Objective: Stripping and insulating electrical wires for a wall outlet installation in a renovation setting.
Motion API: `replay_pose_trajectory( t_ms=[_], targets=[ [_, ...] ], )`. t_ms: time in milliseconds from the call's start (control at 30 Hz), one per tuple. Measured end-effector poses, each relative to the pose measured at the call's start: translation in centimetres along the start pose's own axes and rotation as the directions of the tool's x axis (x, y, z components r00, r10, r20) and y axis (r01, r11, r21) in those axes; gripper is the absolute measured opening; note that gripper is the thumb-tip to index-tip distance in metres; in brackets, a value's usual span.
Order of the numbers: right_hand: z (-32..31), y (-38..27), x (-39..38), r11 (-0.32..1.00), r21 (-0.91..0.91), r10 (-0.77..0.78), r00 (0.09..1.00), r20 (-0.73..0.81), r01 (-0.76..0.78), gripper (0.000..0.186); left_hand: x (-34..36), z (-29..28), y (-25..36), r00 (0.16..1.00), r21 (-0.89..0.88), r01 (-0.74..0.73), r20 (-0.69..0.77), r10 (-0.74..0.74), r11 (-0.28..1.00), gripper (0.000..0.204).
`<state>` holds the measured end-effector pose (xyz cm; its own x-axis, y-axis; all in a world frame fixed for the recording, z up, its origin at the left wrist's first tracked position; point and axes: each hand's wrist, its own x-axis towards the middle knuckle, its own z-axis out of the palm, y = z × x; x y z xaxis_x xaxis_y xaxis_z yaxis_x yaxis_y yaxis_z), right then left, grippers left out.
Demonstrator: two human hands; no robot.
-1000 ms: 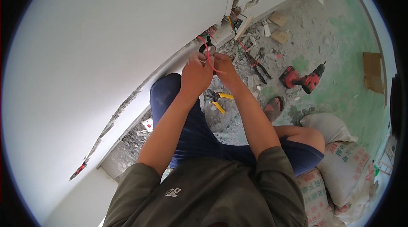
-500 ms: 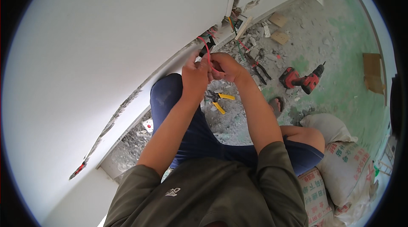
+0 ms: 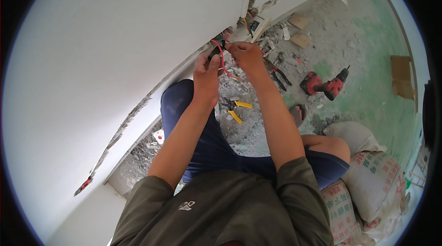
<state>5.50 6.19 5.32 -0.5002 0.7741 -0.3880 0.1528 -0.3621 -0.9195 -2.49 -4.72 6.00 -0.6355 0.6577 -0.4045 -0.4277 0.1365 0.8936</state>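
My left hand (image 3: 206, 72) is closed on a small black tool (image 3: 215, 52); my right hand (image 3: 246, 55) pinches the red wire (image 3: 223, 61). The wire runs from the wall gap (image 3: 239, 25). Full white sacks (image 3: 368, 177) lie near right.

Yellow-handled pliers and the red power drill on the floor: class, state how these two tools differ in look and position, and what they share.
The yellow-handled pliers are slim, with handles spread open; the red power drill is bulky, red and black. The pliers lie close to the person's knee, under the left hand; the drill lies farther out, to the person's right, on green-stained floor. Both rest untouched on the dusty, rubble-strewn floor.
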Motion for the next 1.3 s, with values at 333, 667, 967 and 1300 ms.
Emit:
replay_pose_trajectory(
  t_ms=[333,667,967,1300],
  targets=[
    [-0.3,-0.9,-2.5,0.397,-0.668,-0.756,0.637,0.15,0.629,0.039,-1.1,2.4,1.1,0.901,0.428,-0.391,-0.002,0.434,0.814,0.032],
    [-2.1,-5.1,-0.7,0.251,-0.821,-0.39,0.83,0.399,0.513,0.034,1.9,2.6,0.5,0.856,-0.556,0.518,0.33,-0.399,0.65,0.043],
    [-3.1,-7.1,-1.7,0.103,-0.914,-0.304,0.887,0.347,0.393,0.031,4.3,1.7,-0.8,0.834,-0.507,0.55,0.37,-0.409,0.663,0.03],
    [-1.8,-2.7,-2.7,0.202,-0.928,-0.337,0.912,0.234,0.313,0.029,4.6,2.3,0.3,0.907,0.823,-0.326,0.134,0.4,0.464,0.042]
  ],
)
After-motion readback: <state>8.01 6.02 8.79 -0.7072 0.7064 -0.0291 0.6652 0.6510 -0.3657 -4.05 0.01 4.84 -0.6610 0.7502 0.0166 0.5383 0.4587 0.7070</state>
